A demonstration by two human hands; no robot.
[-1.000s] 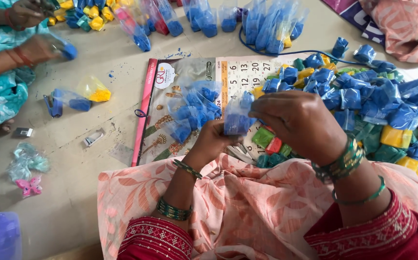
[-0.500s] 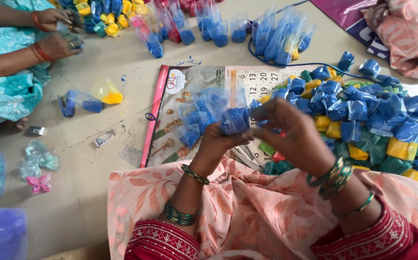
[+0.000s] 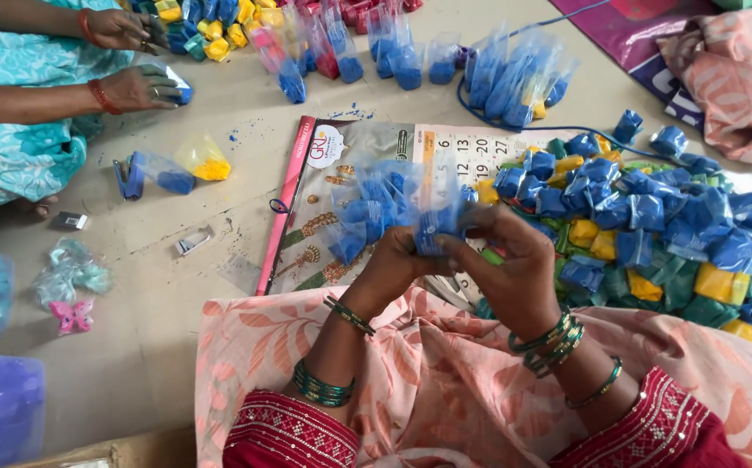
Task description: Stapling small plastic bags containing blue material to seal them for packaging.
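My left hand [image 3: 391, 270] and my right hand [image 3: 515, 264] meet over my lap, both pinching one small clear packet of blue powder [image 3: 435, 227]. Just beyond my fingers, a bunch of similar blue powder packets [image 3: 374, 212] lies on a wall calendar [image 3: 341, 186] spread on the floor. A large heap of folded blue, yellow and green packets [image 3: 653, 230] sits to the right of my right hand. I wear green bangles on both wrists.
Another person in a teal garment sits at the upper left; that person's hands [image 3: 138, 85] work on a packet. Rows of blue, yellow and red packets [image 3: 411, 52] line the far side. A blue stapler [image 3: 129, 178], a yellow packet [image 3: 203, 160] and a pink butterfly clip [image 3: 73, 315] lie left.
My hands have drawn closer together on the blue packet and shifted slightly left. The view has tilted a little, so the floor items sit lower in the frame.
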